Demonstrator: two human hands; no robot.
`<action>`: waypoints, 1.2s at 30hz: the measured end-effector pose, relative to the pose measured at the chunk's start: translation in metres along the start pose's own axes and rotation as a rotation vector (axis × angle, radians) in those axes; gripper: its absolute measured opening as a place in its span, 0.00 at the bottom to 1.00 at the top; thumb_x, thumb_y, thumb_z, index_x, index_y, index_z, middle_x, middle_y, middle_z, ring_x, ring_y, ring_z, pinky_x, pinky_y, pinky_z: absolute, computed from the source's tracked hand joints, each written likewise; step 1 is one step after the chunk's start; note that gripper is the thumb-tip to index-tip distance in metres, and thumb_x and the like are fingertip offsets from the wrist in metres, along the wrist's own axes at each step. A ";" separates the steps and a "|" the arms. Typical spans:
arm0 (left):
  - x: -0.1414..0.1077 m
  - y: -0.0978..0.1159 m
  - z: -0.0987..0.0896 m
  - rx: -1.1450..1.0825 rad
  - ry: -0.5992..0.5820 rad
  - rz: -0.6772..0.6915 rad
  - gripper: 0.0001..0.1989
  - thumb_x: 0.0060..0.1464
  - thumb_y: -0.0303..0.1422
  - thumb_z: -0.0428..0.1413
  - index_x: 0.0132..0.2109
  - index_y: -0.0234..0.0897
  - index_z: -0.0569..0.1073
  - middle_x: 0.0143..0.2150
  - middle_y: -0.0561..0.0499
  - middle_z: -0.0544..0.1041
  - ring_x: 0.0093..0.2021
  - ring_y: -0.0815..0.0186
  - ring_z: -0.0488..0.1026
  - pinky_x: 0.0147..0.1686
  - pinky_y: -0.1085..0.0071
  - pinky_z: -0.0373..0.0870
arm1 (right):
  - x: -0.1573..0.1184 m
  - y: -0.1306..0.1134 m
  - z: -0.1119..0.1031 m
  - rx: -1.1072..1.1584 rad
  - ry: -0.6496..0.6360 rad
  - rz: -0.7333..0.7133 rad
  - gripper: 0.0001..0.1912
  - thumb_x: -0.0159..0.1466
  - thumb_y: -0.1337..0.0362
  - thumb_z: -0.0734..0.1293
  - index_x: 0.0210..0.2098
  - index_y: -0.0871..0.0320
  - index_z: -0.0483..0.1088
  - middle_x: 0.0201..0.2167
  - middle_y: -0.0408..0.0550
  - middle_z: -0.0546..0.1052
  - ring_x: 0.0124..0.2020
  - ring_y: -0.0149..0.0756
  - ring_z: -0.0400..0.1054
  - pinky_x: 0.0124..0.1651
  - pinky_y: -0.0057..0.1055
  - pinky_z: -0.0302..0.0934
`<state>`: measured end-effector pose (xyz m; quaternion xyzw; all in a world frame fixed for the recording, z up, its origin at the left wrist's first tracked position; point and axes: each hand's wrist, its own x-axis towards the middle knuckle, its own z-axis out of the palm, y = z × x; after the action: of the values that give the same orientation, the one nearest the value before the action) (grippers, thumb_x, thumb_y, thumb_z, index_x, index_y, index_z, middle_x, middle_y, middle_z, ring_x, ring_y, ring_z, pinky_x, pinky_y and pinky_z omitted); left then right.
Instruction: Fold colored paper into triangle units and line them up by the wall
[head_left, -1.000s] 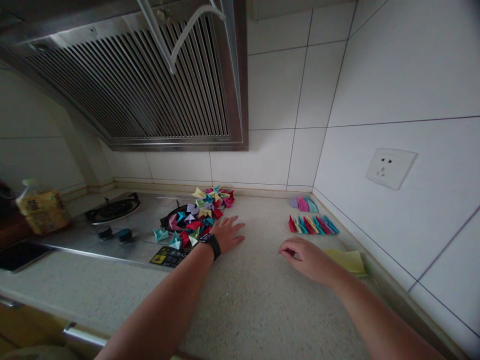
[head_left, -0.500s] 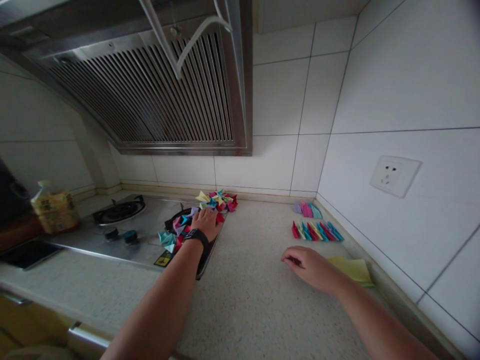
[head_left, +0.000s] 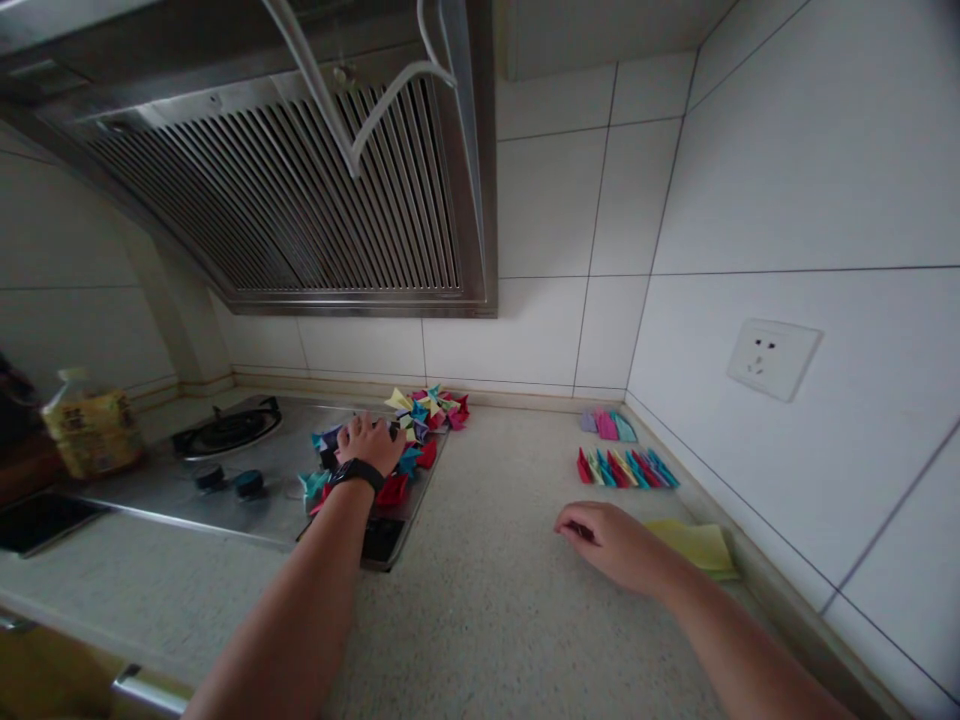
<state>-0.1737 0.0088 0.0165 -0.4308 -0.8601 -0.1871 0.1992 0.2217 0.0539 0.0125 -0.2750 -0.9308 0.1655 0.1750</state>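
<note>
My left hand (head_left: pixel 370 443), with a black watch at the wrist, lies over a pile of folded paper pieces on the right side of the stove. Its fingers are spread on the pieces, and their tips are partly hidden. Around it are a red folded piece (head_left: pixel 392 490) and a teal folded piece (head_left: pixel 313 486). Behind it more colourful folded paper pieces (head_left: pixel 431 408) are heaped by the wall. My right hand (head_left: pixel 611 540) rests on the counter, fingers curled into a loose fist with a dark hollow and nothing visible inside. A row of folded paper pieces (head_left: pixel 626 468) lies just beyond it.
Yellow paper sheets (head_left: pixel 694 548) lie beside my right wrist. A small purple, pink and teal group of paper (head_left: pixel 607 425) sits near the corner. The stove (head_left: pixel 165 500) has a left burner (head_left: pixel 232 430) and knobs. A bottle (head_left: pixel 94 425) stands far left; the range hood (head_left: pixel 300 200) hangs above.
My left hand has moved left across the pile, uncovering red and blue pieces on its right; some pieces have shifted. My right hand stays in its curled pose. The view has turned slightly.
</note>
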 end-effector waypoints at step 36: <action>0.077 0.022 -0.026 -0.097 0.055 0.437 0.13 0.56 0.38 0.48 0.40 0.43 0.77 0.45 0.49 0.75 0.50 0.59 0.65 0.53 0.66 0.56 | -0.002 -0.008 -0.002 -0.092 -0.077 0.020 0.10 0.63 0.63 0.60 0.35 0.56 0.73 0.32 0.47 0.76 0.34 0.34 0.67 0.36 0.27 0.55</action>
<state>-0.1931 0.0593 0.0804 -0.6107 -0.7306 -0.1923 0.2375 0.2203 0.0473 0.0169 -0.2855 -0.9407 0.1348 0.1243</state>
